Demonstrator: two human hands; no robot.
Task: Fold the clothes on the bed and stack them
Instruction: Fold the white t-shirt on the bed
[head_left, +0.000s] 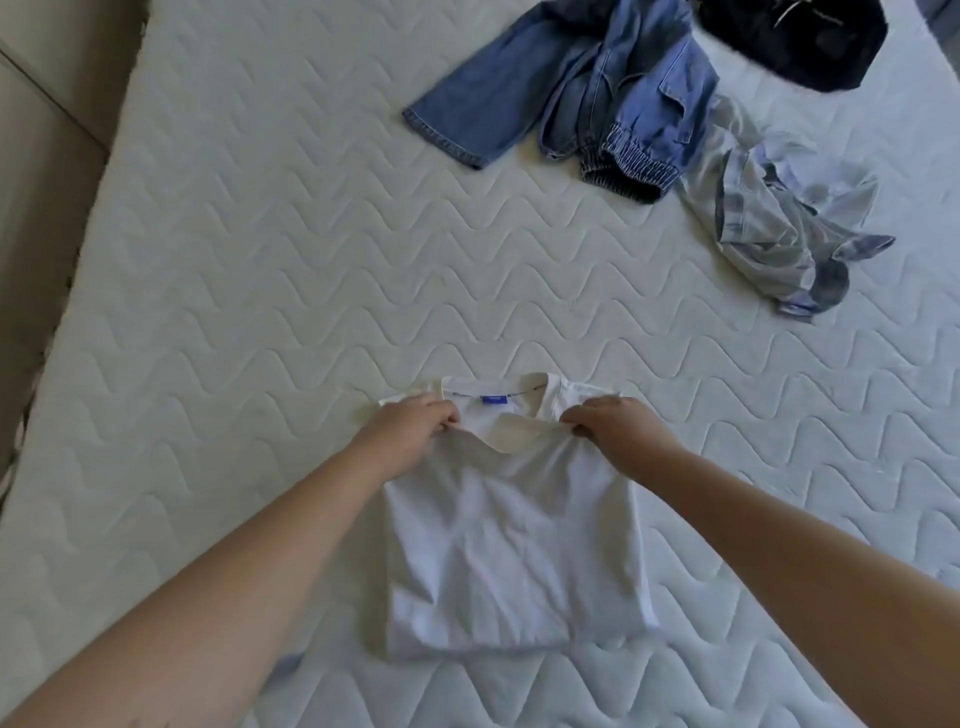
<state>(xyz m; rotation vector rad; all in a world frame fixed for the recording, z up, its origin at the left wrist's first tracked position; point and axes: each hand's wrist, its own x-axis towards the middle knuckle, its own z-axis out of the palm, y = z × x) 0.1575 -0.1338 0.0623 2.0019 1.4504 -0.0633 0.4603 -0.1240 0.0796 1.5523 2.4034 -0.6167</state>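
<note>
Both hands (415, 426) (615, 423) pinch the folded white T-shirt (509, 545) beside its collar.

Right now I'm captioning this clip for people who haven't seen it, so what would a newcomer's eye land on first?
First the white T-shirt, partly folded on the quilted mattress near the viewer, with the left hand and right hand pinching it either side of the collar. Next, the unfolded heap at the far right: blue denim clothes, a dark garment and a crumpled pale shirt.

The folded white cotton T-shirt (511, 540) lies between both hands; crumpled blue denim jeans (566, 98) lie well beyond the right hand (618, 423).
</note>
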